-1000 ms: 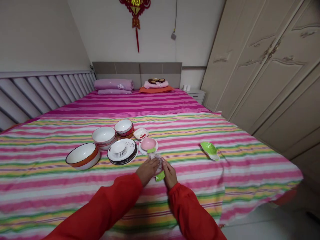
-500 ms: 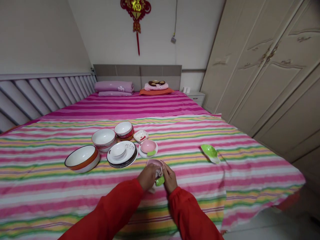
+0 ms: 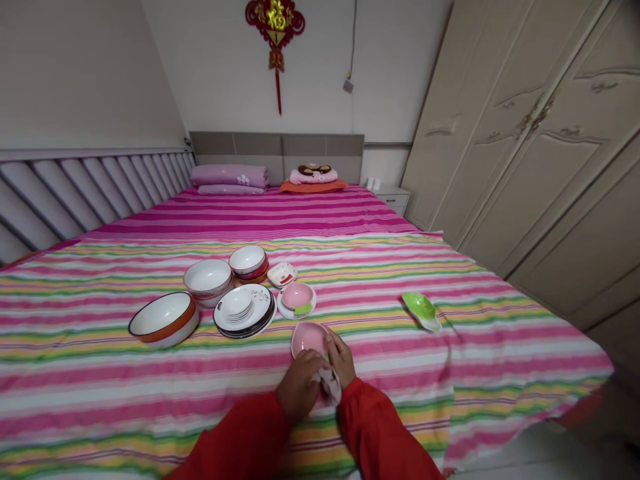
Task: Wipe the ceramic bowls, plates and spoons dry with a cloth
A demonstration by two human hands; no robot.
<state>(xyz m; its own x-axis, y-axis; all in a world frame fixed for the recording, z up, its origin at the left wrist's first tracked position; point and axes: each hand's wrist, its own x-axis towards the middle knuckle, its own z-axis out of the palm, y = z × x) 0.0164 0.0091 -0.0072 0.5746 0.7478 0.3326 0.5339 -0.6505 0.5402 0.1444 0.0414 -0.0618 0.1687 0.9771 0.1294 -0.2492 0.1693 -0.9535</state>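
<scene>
A small pink dish (image 3: 308, 338) is tilted up near the front of the striped bed sheet (image 3: 480, 333). My right hand (image 3: 342, 359) grips its right edge. My left hand (image 3: 299, 384) is closed on a crumpled white cloth (image 3: 330, 383) just below the dish. Both sleeves are red. Behind the dish sit a pink bowl on a white plate with a green bit (image 3: 297, 298), a stack of white plates (image 3: 245, 308), two white bowls (image 3: 207, 278), and a large orange-rimmed bowl (image 3: 165, 318).
A green leaf-shaped dish (image 3: 422, 309) lies alone at the right. A small red-and-white dish (image 3: 282, 273) sits behind the pink bowl. Pillows (image 3: 229, 177) line the headboard. A cream wardrobe (image 3: 540, 153) stands to the right, past the bed's edge.
Both hands have drawn back toward me. The pink dish has come into full view, tipped upward. The cloth has moved from on top of the dish to below it, and the green piece is now hidden.
</scene>
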